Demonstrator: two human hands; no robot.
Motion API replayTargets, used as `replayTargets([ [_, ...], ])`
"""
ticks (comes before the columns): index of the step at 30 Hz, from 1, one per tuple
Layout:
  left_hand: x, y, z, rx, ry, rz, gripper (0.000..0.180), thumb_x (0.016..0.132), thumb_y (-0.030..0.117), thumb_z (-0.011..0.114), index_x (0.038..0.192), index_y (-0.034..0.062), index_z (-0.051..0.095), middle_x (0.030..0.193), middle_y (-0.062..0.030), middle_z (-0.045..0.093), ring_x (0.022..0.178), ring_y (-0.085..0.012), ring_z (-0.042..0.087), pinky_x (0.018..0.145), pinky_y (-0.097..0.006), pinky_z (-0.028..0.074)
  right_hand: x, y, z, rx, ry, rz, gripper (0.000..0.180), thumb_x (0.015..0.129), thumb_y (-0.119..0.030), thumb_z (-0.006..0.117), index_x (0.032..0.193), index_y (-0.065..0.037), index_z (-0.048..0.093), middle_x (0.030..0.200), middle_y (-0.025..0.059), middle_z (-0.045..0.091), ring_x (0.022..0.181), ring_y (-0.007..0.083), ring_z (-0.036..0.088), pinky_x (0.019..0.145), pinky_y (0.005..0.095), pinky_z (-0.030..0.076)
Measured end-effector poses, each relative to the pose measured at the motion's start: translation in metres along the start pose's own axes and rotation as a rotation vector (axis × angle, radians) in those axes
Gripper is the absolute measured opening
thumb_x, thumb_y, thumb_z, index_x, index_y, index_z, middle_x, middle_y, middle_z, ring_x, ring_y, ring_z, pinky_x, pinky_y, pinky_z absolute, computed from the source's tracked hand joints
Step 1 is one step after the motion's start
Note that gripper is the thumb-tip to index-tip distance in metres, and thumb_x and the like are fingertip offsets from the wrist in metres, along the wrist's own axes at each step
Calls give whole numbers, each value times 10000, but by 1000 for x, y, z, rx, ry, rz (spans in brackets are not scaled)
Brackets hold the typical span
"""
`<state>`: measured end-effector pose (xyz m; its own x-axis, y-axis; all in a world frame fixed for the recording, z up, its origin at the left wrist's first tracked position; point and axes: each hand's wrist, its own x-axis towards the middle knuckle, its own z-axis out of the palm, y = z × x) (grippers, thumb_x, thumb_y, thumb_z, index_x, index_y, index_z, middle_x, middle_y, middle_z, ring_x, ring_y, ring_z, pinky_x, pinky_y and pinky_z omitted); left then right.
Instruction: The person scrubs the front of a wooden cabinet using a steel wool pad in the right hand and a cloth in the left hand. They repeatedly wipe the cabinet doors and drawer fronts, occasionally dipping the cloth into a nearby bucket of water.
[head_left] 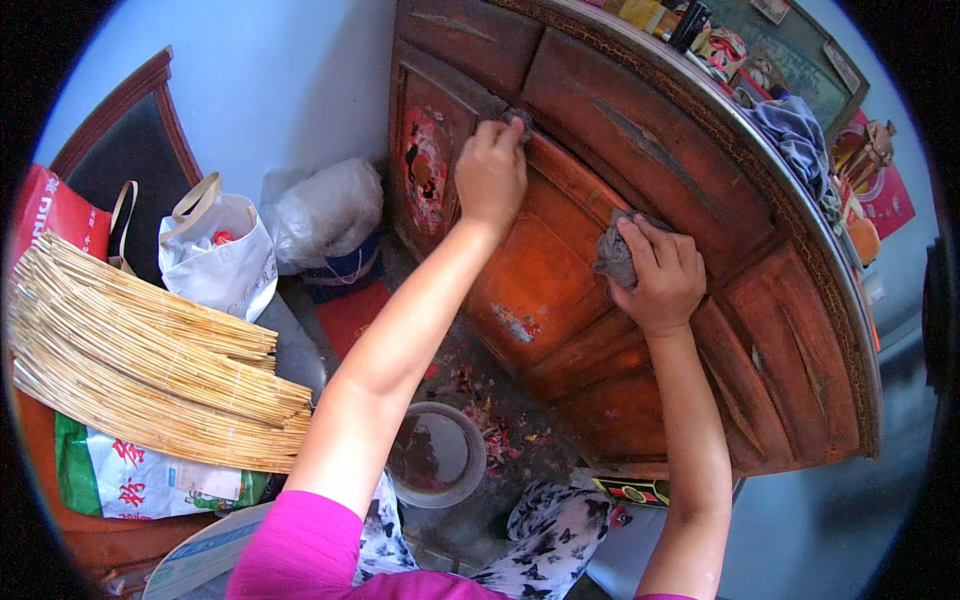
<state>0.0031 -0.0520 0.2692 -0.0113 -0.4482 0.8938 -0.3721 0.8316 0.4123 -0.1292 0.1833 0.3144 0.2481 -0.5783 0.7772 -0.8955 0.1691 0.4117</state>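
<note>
Two crumpled grey cloths [613,257] sit against the reddish-brown wooden cabinet [555,255], below its top edge: right hand [664,275] half-curled over one, left hand [491,172] closed over another, how tightly I can't tell. Flat, even pressure would serve best.

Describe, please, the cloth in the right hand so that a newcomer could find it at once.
Look at the reddish-brown wooden cabinet, then find the right hand against its front. The crumpled grey cloth sticks out at that hand's left side. Far more of it shows than of the dark piece at the left hand.
</note>
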Motion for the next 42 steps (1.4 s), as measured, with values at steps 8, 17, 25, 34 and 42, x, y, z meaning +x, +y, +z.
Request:
replayTargets([
  [8,26,-36,-18,38,-105,-165,256,944,121,740,1196,106,783,1125,-143,696,978,-372,727,838,-471,600,0,0,0,-5,28,0,664,617,-235,900,1264,-268,753,1194,-43,748,983,235,673,798,402,552],
  [17,-1,-24,-18,-77,-77,-10,285,937,119,748,1219,77,750,1100,-132,682,978,-373,698,836,-466,581,-2,2,-3,-25,-11,3,685,588,-233,898,1256,-269,753,1199,-48,745,994,234,672,808,406,563],
  [25,-11,-1,-2,-107,-58,-48,357,894,71,764,1250,85,745,1111,-137,656,974,-375,691,842,-465,584,-3,2,2,-19,-7,1,745,565,-251,911,1290,-277,742,1212,-45,738,991,234,662,814,409,556],
  [34,22,-17,-5,-93,-29,-137,288,867,39,760,1144,100,806,1094,-136,704,989,-370,704,848,-475,580,-3,-2,4,-15,7,10,731,578,-253,910,1290,-279,746,1215,-47,740,1007,226,667,806,404,545],
  [42,16,-27,-11,24,-51,367,277,897,66,722,1147,161,794,1039,-57,693,895,-294,693,754,-421,606,-5,3,0,-39,-17,15,719,588,-244,903,1289,-279,748,1210,-45,750,1011,227,676,812,405,547],
])
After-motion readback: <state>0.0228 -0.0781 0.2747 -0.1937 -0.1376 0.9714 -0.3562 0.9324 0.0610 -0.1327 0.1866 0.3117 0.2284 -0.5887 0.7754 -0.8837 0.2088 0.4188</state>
